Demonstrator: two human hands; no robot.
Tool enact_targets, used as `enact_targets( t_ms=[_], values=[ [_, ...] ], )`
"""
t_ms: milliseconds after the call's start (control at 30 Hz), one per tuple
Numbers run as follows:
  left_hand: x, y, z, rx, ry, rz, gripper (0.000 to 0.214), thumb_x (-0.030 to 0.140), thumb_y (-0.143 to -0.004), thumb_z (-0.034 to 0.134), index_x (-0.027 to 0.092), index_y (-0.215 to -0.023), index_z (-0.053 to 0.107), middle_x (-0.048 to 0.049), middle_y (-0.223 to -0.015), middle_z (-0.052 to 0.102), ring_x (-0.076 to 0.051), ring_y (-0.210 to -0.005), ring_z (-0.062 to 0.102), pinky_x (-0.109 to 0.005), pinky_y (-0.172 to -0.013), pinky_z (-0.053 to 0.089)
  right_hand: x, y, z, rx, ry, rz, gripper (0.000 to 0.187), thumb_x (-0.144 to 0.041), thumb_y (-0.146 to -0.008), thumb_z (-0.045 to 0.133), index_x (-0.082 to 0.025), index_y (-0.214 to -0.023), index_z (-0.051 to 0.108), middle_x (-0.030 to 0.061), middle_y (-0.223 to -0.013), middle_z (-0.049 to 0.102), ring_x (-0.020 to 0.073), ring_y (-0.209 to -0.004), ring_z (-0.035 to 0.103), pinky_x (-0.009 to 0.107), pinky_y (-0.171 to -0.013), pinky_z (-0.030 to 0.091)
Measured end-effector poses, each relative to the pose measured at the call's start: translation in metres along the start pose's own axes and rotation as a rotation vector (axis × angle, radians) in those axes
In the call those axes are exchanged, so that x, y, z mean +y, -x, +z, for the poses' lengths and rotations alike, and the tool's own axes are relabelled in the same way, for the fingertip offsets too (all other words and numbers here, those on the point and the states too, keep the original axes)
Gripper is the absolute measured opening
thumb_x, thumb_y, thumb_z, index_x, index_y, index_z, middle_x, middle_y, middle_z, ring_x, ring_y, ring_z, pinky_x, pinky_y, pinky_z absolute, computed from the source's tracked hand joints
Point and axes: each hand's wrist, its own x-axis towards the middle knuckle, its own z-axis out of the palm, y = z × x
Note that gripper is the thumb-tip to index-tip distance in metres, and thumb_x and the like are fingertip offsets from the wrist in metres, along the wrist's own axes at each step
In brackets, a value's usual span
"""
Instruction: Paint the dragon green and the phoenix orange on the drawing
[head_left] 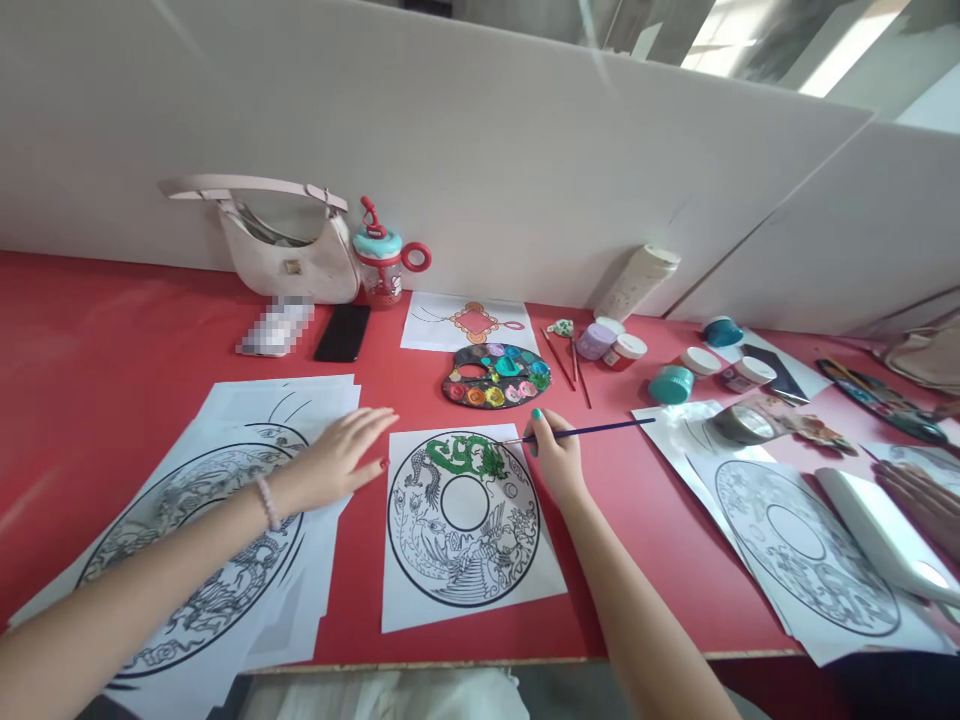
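Note:
My right hand (555, 452) pinches a thin dark-handled paintbrush (607, 428), its tip over the upper right of a printed line drawing (465, 560). That sheet shows a ring with a dragon and a phoenix; part of the dragon (457, 455) is painted green. My left hand (345, 455), with a beaded bracelet on the wrist, has its fingers stretched out at the sheet's upper left, over a stack of larger line drawings (300, 600). Just behind the sheet lies a black paint palette (459, 382) with wells of many colours.
A pink handbag (292, 270), a red-handled cup (381, 270) and a black phone (343, 333) stand or lie at the back left. Paint jars (671, 384) and brushes (576, 362) are right of the palette. Another person's hand (911, 495) is at far right near a white device (877, 525).

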Motion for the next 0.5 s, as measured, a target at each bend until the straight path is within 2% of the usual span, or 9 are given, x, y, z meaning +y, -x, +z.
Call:
enact_targets(
  t_ms=[67,167,333,500],
  values=[
    [0.016,0.007,0.004,-0.086,-0.001,0.102,0.062,0.053,-0.094,0.04,0.023,-0.146,0.026,-0.0091,-0.145,0.042,-0.027,-0.133,0.039,-0.042,-0.109,0.033,0.0,0.0,0.0,0.012,-0.005,-0.009,0.043,-0.051,-0.083,0.05,-0.02,-0.053,0.045,-0.0043,-0.045,0.036,0.0095,-0.044,0.033,0.026,-0.046,0.027],
    [0.022,0.01,0.006,-0.119,-0.052,0.151,0.067,0.056,-0.094,0.039,0.024,-0.149,0.018,-0.0093,-0.144,0.044,-0.027,-0.132,0.04,-0.047,-0.112,0.026,0.001,-0.001,-0.001,0.031,-0.021,-0.014,0.043,-0.051,-0.083,0.049,-0.02,-0.053,0.045,-0.0043,-0.046,0.036,0.0095,-0.045,0.032,0.026,-0.046,0.026],
    [0.015,0.007,0.006,-0.097,-0.097,0.104,0.065,0.057,-0.094,0.034,0.023,-0.149,0.022,-0.0099,-0.143,0.045,-0.027,-0.133,0.038,-0.049,-0.114,0.019,0.0,0.0,-0.003,0.048,-0.061,0.022,0.043,-0.049,-0.084,0.049,-0.02,-0.052,0.044,-0.0046,-0.045,0.035,0.0092,-0.044,0.031,0.026,-0.046,0.025],
    [0.0,-0.005,0.006,-0.047,-0.036,0.01,0.055,0.046,-0.096,0.035,0.02,-0.144,0.031,-0.0113,-0.142,0.046,-0.029,-0.133,0.037,-0.052,-0.112,0.023,-0.002,-0.001,-0.004,0.074,-0.093,0.038,0.043,-0.05,-0.082,0.05,-0.019,-0.052,0.046,-0.0036,-0.046,0.038,0.009,-0.045,0.033,0.026,-0.045,0.026]
  ],
)
